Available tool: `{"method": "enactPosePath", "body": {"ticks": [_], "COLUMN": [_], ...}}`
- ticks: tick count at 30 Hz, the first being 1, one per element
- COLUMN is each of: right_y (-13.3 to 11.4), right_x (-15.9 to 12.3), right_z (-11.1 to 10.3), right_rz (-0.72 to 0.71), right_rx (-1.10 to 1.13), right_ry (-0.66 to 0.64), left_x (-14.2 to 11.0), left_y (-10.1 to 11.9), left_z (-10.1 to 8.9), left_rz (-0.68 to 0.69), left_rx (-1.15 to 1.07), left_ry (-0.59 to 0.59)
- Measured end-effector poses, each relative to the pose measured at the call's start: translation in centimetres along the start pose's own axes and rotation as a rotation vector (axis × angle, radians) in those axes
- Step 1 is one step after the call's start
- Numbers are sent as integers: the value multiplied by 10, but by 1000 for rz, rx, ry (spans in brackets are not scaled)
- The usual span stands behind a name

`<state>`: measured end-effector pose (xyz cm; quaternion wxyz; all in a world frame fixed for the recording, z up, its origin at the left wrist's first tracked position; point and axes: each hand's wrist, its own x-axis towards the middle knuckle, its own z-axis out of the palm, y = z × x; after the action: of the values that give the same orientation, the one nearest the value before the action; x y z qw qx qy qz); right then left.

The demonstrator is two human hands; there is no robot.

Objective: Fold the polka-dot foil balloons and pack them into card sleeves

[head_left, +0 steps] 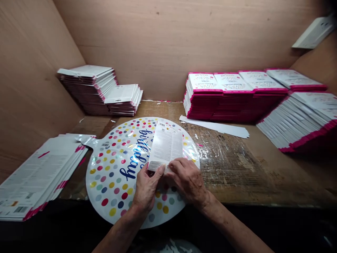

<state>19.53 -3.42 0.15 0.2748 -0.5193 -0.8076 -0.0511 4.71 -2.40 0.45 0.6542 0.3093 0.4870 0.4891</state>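
Note:
A white printed cardboard packet [167, 144] with a barcode is held above a flat foil balloon [110, 189]. My left hand [147, 186] grips the packet's lower left corner, thumb on top. My right hand [188, 179] has its fingers curled at the lower right corner, pinching the edge there; the fingertips are partly hidden. The round balloon lies flat under both hands, white with coloured dots and blue "birthday" lettering. Its silvery tail [88, 140] points left, and its near edge overhangs the table.
Unfolded printed cards [39, 172] are piled at the left. Folded packets stand in a stack [86, 88] at the back left. Pink-edged packets [234, 102] line the back right, with a leaning row [302, 119] at the right. A white card strip [216, 127] lies on the worn table [226, 172].

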Motion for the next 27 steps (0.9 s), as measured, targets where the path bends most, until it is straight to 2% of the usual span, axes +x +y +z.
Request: {"method": "enactPosePath", "body": {"ticks": [2, 4, 5, 7, 9, 11, 14, 17, 19, 21, 23, 25, 27], "right_y": [-5, -10, -12, -17, -24, -29, -29, -19, -9, 2, 18, 38, 63], "right_x": [25, 48, 57, 65, 59, 44, 27, 36, 44, 43, 35, 31, 40], "right_z": [5, 9, 10, 14, 22, 36, 65, 92, 101, 98, 83, 63, 48], "right_rz": [-24, -104, -140, -166, -144, -171, -309, -356, -363, -307, -175, -40, 98], "right_rx": [-27, -13, 25, 171, 373, 512, 439, 379, 355, 326, 281, 230, 140], "right_ry": [-152, -243, -245, -159, -55, -53, -113, -51, 21, 54, 18, -30, -39], "left_x": [4, 7, 10, 19, 36, 62, 112, 172, 211, 240, 252, 243, 214], "left_y": [4, 11, 16, 30, 52, 81, 133, 179, 199, 210, 212, 204, 187], "left_z": [-8, -18, -25, -41, -60, -79, -99, -103, -101, -99, -101, -108, -120], "left_rz": [45, 89, 112, 162, 209, 264, 349, 329, 325, 332, 342, 361, 389], "left_rx": [27, 86, 114, 142, 138, 106, 69, 95, 107, 133, 183, 254, 335], "left_ry": [35, 63, 71, 116, 190, 260, 303, 337, 366, 394, 415, 430, 448]}}
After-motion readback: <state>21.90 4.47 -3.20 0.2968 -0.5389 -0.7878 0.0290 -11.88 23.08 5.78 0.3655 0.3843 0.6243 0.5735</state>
